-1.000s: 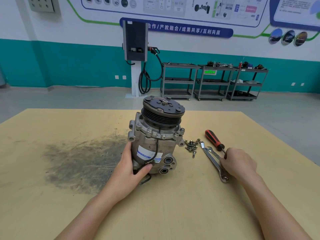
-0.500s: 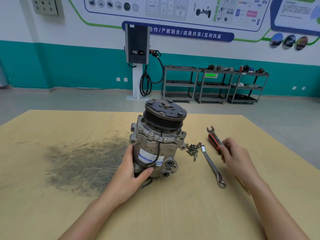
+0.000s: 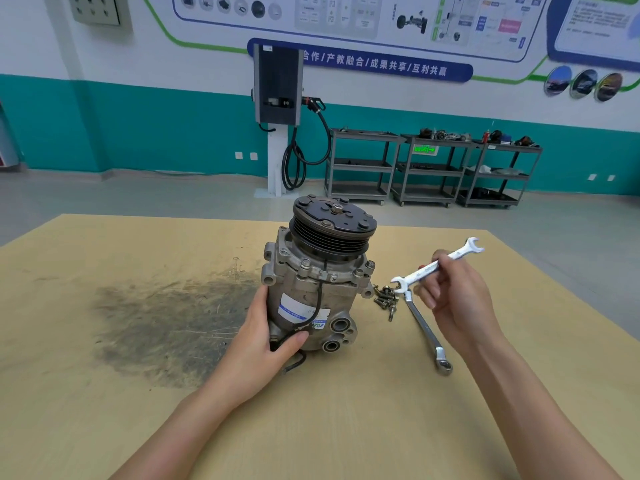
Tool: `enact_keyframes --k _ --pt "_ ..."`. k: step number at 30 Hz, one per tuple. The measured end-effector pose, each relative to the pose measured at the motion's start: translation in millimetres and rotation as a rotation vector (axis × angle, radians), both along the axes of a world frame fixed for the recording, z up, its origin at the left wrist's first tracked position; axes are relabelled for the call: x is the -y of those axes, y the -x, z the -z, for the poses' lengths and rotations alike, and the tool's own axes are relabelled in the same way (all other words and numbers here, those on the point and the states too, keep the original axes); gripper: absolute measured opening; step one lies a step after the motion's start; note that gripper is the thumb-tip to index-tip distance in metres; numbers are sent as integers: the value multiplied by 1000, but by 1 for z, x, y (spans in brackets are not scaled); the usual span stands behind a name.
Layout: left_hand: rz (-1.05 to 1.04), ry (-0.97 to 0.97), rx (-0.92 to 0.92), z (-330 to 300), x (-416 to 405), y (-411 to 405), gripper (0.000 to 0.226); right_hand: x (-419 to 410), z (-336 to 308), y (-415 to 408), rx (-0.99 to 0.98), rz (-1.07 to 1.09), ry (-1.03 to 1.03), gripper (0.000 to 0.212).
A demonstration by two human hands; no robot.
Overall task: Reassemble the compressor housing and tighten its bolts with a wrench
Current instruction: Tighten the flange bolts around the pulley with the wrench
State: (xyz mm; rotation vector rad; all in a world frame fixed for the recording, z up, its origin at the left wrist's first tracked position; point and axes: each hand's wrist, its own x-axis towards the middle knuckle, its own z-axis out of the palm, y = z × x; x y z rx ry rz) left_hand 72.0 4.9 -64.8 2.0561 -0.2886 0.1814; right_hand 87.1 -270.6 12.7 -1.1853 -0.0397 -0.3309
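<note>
The grey compressor (image 3: 311, 289) stands upright on the wooden table (image 3: 346, 427), its black pulley on top. My left hand (image 3: 266, 336) grips its lower left side, thumb across the front by the black cable. My right hand (image 3: 453, 299) holds a small open-end wrench (image 3: 437, 265) in the air to the right of the compressor, pinched at mid-shaft, one jaw pointing up and right. A heap of several bolts (image 3: 385, 298) lies on the table just right of the housing. A longer combination wrench (image 3: 426, 332) lies beside them.
A dark greasy stain (image 3: 162, 323) covers the table left of the compressor. A bit of red screwdriver handle (image 3: 420, 267) peeks out behind my right hand. Beyond the table stand a charging post (image 3: 277, 109) and metal shelf carts (image 3: 433, 168).
My right hand has picked the small wrench up off the table and raised it beside the compressor. The left hand keeps its grip on the housing.
</note>
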Motion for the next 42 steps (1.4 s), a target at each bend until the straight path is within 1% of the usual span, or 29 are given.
enact_keyframes --k 3,4,8,12,15,21,24,27,31,34,37,40,42 --pt "-7 5 5 0 0 0 87 -6 -12 -9 -14 17 -165 24" --pt "-7 8 8 0 0 0 85 -7 -14 -12 -24 12 -192 24" --pt "-10 7 1 2 0 -1 86 -14 -14 -23 -76 -23 -219 22" --pt "-7 8 -1 0 0 0 90 -18 -13 -33 -130 -111 -191 22" --pt "-11 10 -2 0 0 1 92 -19 -14 -38 -155 -183 -134 24" --pt "-10 -1 -2 0 1 0 92 -20 -21 -48 -209 -328 -21 23" --pt "-9 0 -7 1 0 0 96 -22 -21 -47 -231 -326 -7 24" --pt "-13 10 -9 1 2 0 99 -29 -14 -43 -238 -244 -86 24" --pt "-24 56 -20 1 6 -3 96 -34 0 -31 -136 -54 -190 22" --pt "-21 66 -26 1 6 -3 98 -38 16 -13 25 81 -179 22" --pt "-16 82 -25 2 7 -3 99 -46 31 6 237 208 -55 20" --pt "-11 90 -27 1 7 -2 100 -55 34 21 438 339 181 14" --pt "-13 91 -24 2 8 -2 99 -61 35 29 554 415 357 19"
